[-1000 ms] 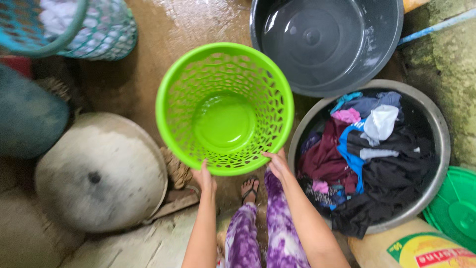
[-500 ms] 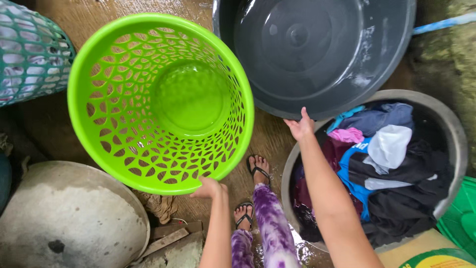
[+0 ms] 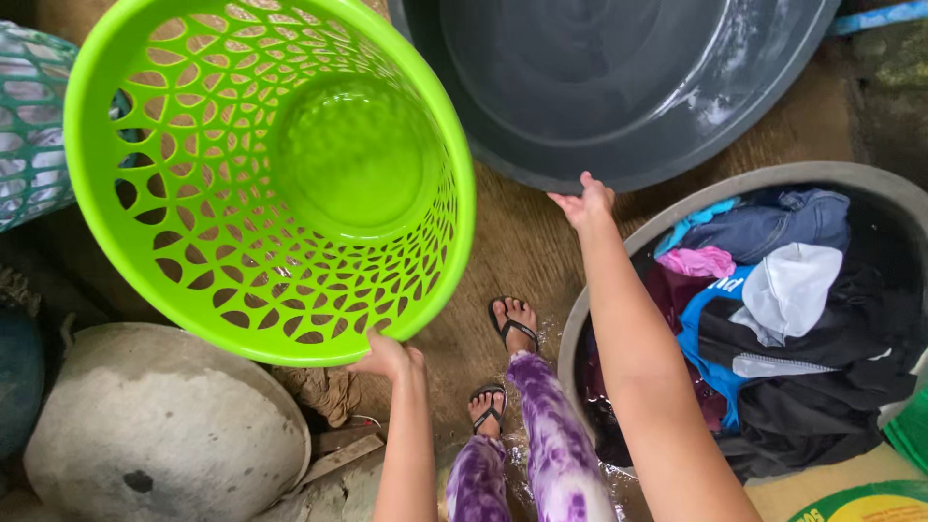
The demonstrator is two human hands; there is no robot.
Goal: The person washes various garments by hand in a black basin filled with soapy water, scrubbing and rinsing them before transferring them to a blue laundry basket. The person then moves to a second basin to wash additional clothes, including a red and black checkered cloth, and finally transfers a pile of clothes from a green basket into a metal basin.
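Plainly, we had our left hand [image 3: 389, 356] closed on the near rim of the lime-green laundry basket [image 3: 271, 174], fingers curled over the edge, and the basket hung tilted off the ground with its mouth turned up toward us. We could see straight down its perforated wall to a solid bottom, and nothing lay inside it. Our right hand [image 3: 586, 203] was loose, fingers together and slightly bent, at the near edge of the big dark grey plastic tub [image 3: 619, 87]; whether it actually touched that rim or only hovered at it, we could not tell. The tub's inside was wet and glossy, with no clothes in it. Beside our right forearm sat the metal basin [image 3: 773, 179], piled with laundry: dark garments at the near side, a blue piece, a pink piece [image 3: 698, 261], a white piece [image 3: 788, 290] and a denim-blue one toward the far rim. At the left edge of the view we could see a teal mesh basket [image 3: 34, 135] partly behind the green one, with something pale showing through it. Below the green basket lay a rounded grey stone-like dome [image 3: 155, 425] on the brown ground, and our sandalled feet [image 3: 510, 324] stood between it and the basin.
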